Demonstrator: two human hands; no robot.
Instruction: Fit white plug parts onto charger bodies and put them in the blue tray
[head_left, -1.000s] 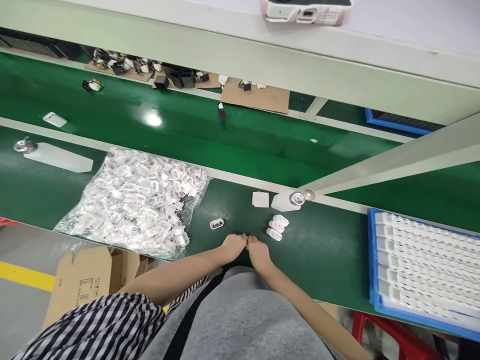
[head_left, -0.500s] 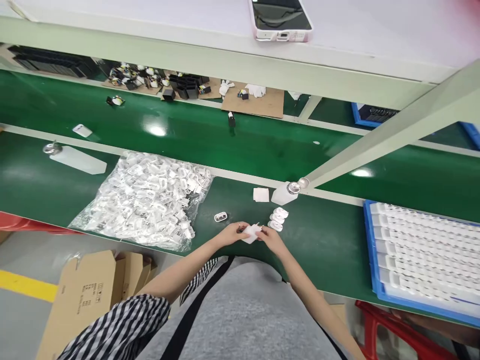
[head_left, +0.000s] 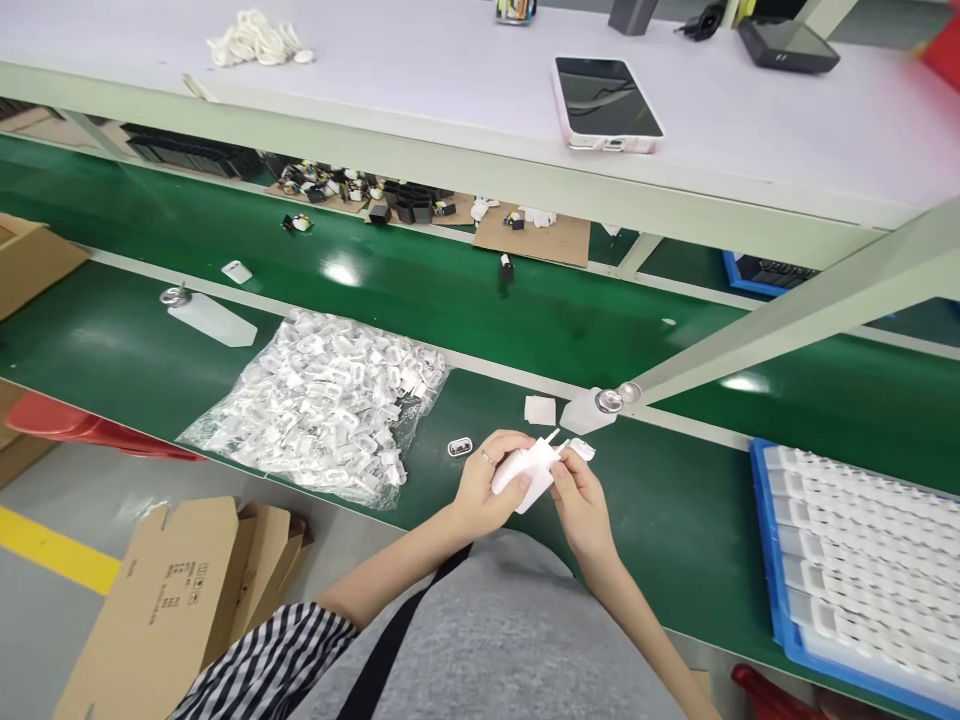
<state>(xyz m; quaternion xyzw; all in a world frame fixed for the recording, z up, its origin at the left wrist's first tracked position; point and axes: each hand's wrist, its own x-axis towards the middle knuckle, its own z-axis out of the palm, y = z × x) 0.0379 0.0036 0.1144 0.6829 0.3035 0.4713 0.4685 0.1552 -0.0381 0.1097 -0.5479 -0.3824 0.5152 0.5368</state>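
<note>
My left hand (head_left: 491,485) is closed around a white, flat-sided piece (head_left: 531,474) with two thin prongs at its far end. The fingers of my right hand (head_left: 581,500) pinch the right side of the same piece. Whether it is one part or two pressed together I cannot tell. Just beyond my right fingers lies a white oval housing (head_left: 581,449), partly covered by the hand. A small white-rimmed oval part with a dark inside (head_left: 460,447) rests left of my left hand. Past my hands is a folded white cloth (head_left: 540,410).
A plastic bag heaped with white parts (head_left: 322,400) is at left, near a dispenser bottle (head_left: 214,318). Another bottle (head_left: 589,410) stands by the slanted post (head_left: 750,340). A blue tray (head_left: 776,570) with rows of white parts is at right; a phone (head_left: 607,105) lies on the shelf.
The view has shifted, showing more of the shelf. Both hands have lifted nearer the camera with the white piece, turning it so its prongs show. My right hand now hides most of the white housings.
</note>
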